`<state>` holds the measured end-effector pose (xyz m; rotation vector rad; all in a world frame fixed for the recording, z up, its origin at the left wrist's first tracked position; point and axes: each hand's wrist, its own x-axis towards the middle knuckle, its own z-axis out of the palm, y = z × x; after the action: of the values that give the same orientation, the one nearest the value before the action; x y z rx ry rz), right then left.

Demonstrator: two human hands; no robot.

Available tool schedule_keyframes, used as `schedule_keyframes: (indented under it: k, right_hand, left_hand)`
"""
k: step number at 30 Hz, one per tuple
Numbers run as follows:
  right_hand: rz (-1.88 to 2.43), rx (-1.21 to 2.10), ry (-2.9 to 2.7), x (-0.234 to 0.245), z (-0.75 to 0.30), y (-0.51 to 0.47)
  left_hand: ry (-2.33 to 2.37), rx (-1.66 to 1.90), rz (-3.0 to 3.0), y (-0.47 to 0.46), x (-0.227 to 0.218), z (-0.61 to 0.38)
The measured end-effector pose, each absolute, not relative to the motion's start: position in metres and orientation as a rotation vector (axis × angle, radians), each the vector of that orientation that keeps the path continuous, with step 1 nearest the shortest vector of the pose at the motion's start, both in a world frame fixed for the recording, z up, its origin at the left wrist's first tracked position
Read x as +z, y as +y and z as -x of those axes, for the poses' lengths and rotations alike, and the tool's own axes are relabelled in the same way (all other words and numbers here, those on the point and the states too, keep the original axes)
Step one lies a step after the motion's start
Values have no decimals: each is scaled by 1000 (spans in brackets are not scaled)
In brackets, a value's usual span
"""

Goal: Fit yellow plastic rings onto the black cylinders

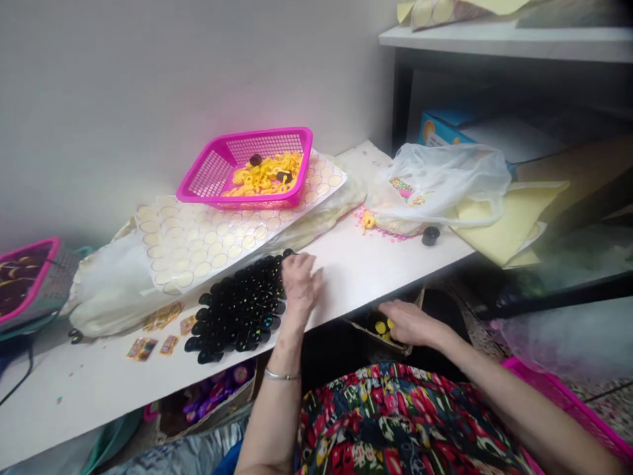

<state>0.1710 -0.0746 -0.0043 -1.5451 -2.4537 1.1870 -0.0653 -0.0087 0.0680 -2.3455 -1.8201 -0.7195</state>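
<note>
On the white table lies a tight cluster of small black round caps, with specks of coloured colour inside many of them. My left hand is at the cluster's right edge, slightly blurred, its fingers loosely bent and apart with nothing visible in them. Below the table edge, my right hand reaches down into a cardboard box on my lap side. Yellow round pieces show in that box beside the fingers. The right fingertips are partly hidden, so their grip is unclear.
A pink basket of yellow rings rests on a sticker sheet. Small printed packets lie left of the caps. To the right are a plastic bag, pink beads and a lone black cap. Purple pieces fill a box below.
</note>
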Motion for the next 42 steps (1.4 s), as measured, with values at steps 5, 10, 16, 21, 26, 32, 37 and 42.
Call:
schedule_keyframes:
  k: [5,10,16,21,26,32,37,42]
  right_hand:
    - [1707,1042,-2744,-18,-148,-60]
    - [1713,1040,-2728,-11,-159,-58]
    - [1329,1487,-2340,39,-196,-50]
    - [1766,505,-1938,58,-201,0]
    - [2121,229,-2079,43,-185,31]
    - [2186,150,-2133,41,-178,31]
    - [2027,455,-2212,49,-172,24]
    - [1938,567,-2247,50,-165,20]
  left_hand:
    - [-1815,-1,2193,22,84,92]
    - [-1705,164,2303,34,86,98]
    - [-1690,28,2277,34,88,96]
    - [-1706,-110,2389,30,96,85]
    - [-1789,-179,2642,20,98,60]
    - [-1853,-298,2815,16,74,36]
    - [-1940,-725,2890,15,53,29]
    - [-2327,-1301,2801,10,25,28]
